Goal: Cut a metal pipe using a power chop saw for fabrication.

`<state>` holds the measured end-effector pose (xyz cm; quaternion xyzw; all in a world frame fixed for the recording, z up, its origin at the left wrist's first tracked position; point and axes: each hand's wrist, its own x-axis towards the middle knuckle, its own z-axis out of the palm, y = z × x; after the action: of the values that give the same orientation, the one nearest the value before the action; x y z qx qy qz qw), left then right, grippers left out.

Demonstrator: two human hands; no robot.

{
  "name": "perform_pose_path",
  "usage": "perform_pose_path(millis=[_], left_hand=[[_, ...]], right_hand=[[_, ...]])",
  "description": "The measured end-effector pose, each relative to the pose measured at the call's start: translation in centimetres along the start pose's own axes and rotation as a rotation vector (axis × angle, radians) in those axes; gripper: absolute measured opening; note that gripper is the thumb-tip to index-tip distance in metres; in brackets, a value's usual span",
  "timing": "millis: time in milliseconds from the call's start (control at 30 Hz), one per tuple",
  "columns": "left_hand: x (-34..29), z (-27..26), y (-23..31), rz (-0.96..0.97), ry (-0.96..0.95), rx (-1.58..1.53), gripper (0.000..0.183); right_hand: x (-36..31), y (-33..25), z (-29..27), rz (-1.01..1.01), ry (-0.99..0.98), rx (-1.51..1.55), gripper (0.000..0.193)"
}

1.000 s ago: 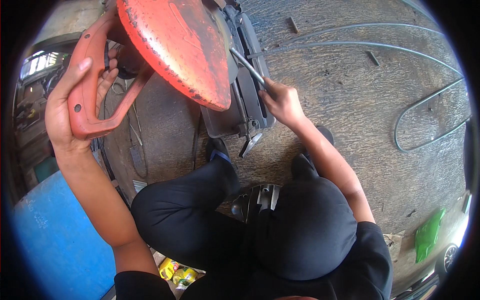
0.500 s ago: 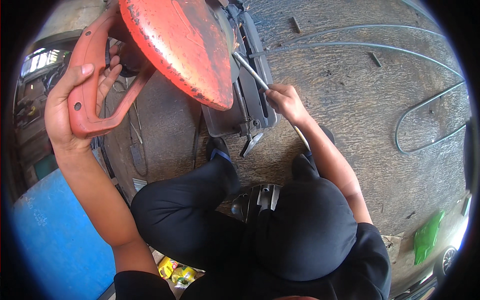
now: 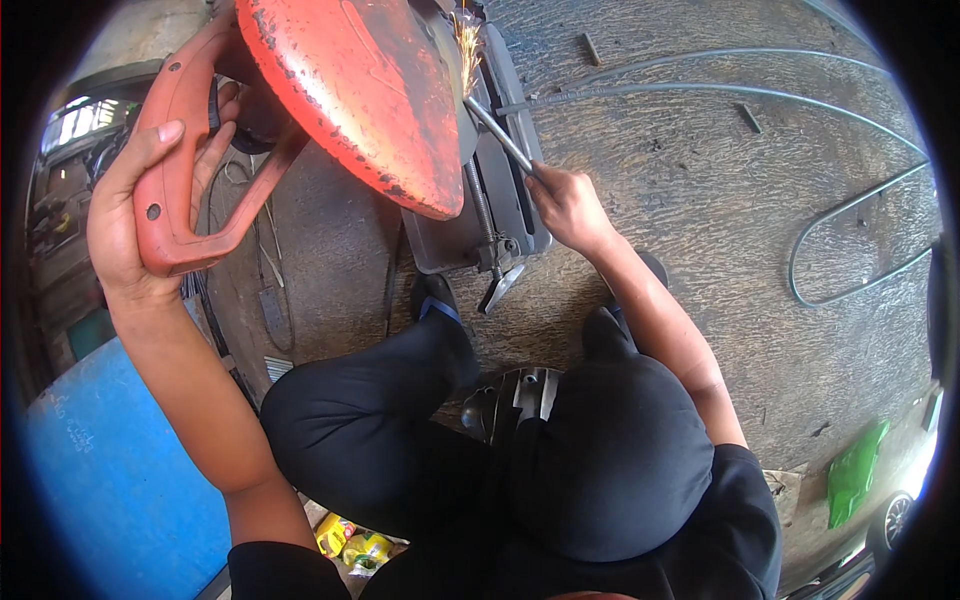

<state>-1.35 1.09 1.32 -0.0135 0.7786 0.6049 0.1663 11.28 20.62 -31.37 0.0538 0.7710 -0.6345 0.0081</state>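
Observation:
My left hand [image 3: 118, 235] is closed round the red D-shaped handle [image 3: 160, 222] of a cut-off saw, thumb on the near side. The saw's worn red blade guard [image 3: 360, 110] slopes across the top and hides most of the disc. Between the fingers of my right hand [image 3: 568, 210] is a thin grey metal rod [image 3: 502, 138], slanting up and left. Its far end meets the disc's right side, where orange sparks [image 3: 467, 50] spray upward. Beneath lies the saw's grey base [image 3: 435, 240], with a clamp screw [image 3: 478, 205] and a crank [image 3: 502, 288].
Long bent metal rods [image 3: 740, 90] lie on the patterned floor to the right. Short offcuts [image 3: 750, 118] are scattered there. My feet stand either side of the base's near end. A blue panel [image 3: 120, 470] is at lower left, a green bag [image 3: 855, 475] at lower right.
The sparks have grown from a few specks to a dense spray. My right hand has turned slightly, and the rod's rear end no longer shows beyond my forearm. My left hand has barely shifted.

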Motion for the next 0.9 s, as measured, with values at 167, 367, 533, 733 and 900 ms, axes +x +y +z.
perform_pose_path(millis=[167, 367, 533, 733, 900], left_hand=[[0.4, -0.6, -0.1, -0.031, -0.006, 0.037, 0.053], [0.1, -0.4, 0.2, -0.012, 0.03, 0.045, 0.049], [0.4, -1.2, 0.0, -0.019, 0.031, 0.116, 0.049], [-0.3, -0.6, 0.4, -0.034, 0.017, 0.035, 0.052], [0.0, -0.2, 0.0, -0.031, 0.029, 0.023, 0.054]], right_hand=[[0.0, 0.8, 0.0, -0.143, 0.062, -0.071, 0.015], [0.2, 1.1, -0.1, -0.256, 0.121, -0.167, 0.026], [0.4, 2.2, -0.8, 0.158, -0.035, 0.366, 0.03], [0.2, 1.7, 0.1, 0.309, -0.229, 0.759, 0.034], [0.1, 1.7, 0.9, 0.356, -0.262, 0.774, 0.03]])
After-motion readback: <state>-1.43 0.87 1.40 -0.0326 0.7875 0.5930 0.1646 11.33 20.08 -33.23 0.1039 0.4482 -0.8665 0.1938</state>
